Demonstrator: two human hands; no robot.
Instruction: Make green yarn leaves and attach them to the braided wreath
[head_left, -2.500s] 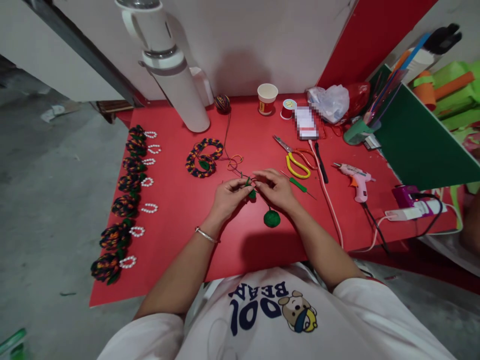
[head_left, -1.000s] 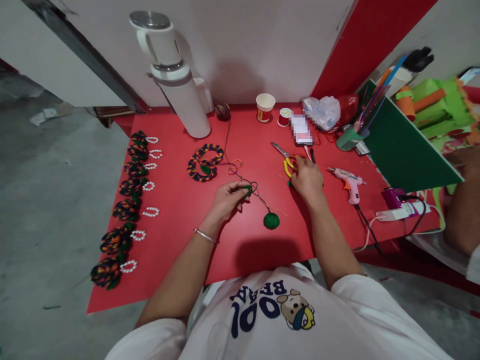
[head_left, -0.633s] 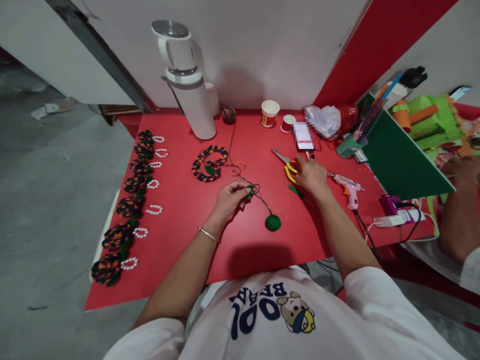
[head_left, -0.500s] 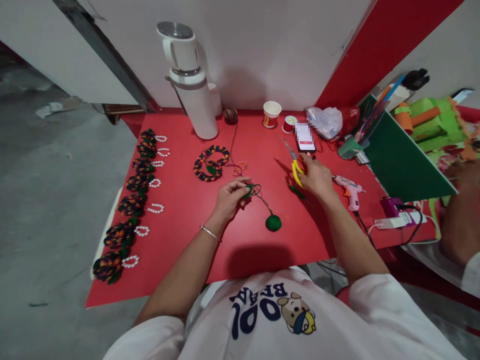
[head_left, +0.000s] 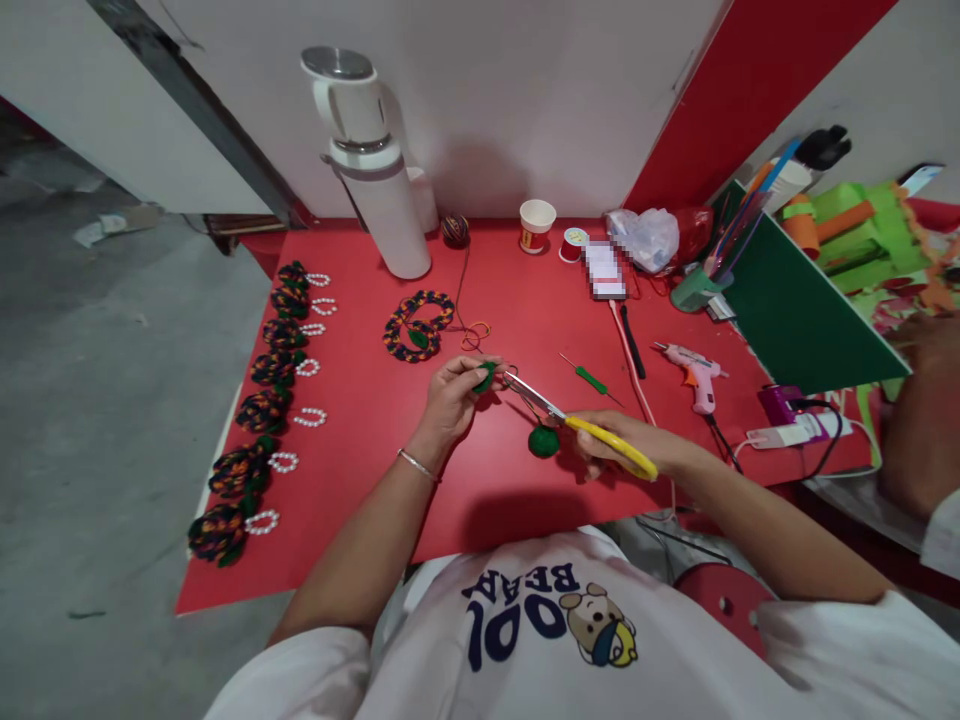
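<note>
Insp.: yellow-hndld scissors (head_left: 581, 427) at green yarn pc (head_left: 485, 378).
My L hand (head_left: 450, 397) pinches pc; my R hand (head_left: 634, 432) grips scissors, tips nr pc.

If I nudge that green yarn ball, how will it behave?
The green yarn ball looks round, so it would likely roll. Being wound yarn, it is probably light and slightly squashy. Its strand leads toward the left hand, so it might unwind.
</note>
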